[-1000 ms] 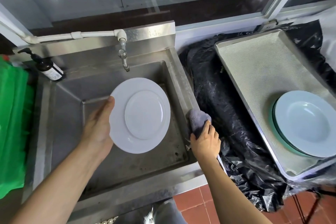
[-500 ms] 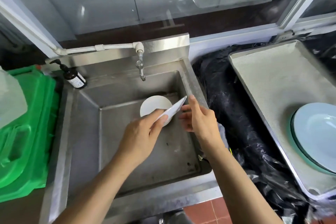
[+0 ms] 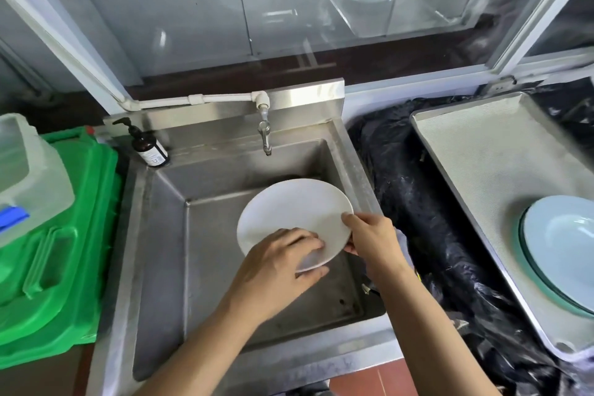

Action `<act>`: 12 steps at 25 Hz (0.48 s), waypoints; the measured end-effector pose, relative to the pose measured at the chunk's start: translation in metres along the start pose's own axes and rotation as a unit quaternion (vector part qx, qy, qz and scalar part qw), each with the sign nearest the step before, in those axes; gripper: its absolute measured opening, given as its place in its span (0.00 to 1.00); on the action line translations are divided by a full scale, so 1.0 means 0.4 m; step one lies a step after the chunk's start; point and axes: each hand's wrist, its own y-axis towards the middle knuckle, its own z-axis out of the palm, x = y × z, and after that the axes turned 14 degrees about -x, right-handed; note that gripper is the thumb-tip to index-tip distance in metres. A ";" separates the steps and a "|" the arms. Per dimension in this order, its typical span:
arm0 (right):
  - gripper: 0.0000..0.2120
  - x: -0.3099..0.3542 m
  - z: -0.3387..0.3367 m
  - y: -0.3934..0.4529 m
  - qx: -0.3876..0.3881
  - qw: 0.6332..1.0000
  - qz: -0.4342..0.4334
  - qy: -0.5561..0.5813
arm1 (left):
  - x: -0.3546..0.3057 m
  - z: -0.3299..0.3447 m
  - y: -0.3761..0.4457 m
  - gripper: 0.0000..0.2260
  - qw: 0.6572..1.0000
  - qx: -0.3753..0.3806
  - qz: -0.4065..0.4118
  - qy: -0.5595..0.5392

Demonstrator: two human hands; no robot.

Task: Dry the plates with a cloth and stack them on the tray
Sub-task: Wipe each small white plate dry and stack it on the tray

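Note:
Over the steel sink [image 3: 167,267] I hold a white plate [image 3: 289,212], tilted with its broad face towards me. My left hand [image 3: 276,270] grips its near edge, fingers on the face and thumb at the rim below. My right hand [image 3: 373,241] pinches the plate's right rim. A pale scrap of the grey cloth [image 3: 400,235] shows behind my right hand on the sink's right edge, mostly hidden. On the right, the textured tray [image 3: 482,170] carries a stack of pale blue plates [image 3: 565,251] in its near part.
A tap [image 3: 264,135] hangs over the back of the sink, and a dark pump bottle [image 3: 148,148] stands at the sink's back left corner. A green plastic crate [image 3: 64,251] sits to the left. Black plastic sheeting [image 3: 418,202] lies between sink and tray.
The plate has turned from edge-on to showing its broad face. My right hand, which let go of the cloth a second ago, now holds the plate's right rim.

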 end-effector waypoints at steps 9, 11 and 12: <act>0.13 -0.014 0.020 -0.062 -0.036 0.995 0.029 0.091 | 0.147 -0.100 0.006 0.19 0.941 -0.152 -0.294 -0.066; 0.12 -0.011 0.016 -0.079 -0.040 0.995 0.018 0.084 | 0.162 -0.105 0.018 0.20 0.909 -0.094 -0.374 -0.157; 0.11 -0.011 0.013 -0.089 -0.041 0.996 0.003 0.078 | 0.165 -0.104 0.021 0.19 0.904 -0.073 -0.381 -0.182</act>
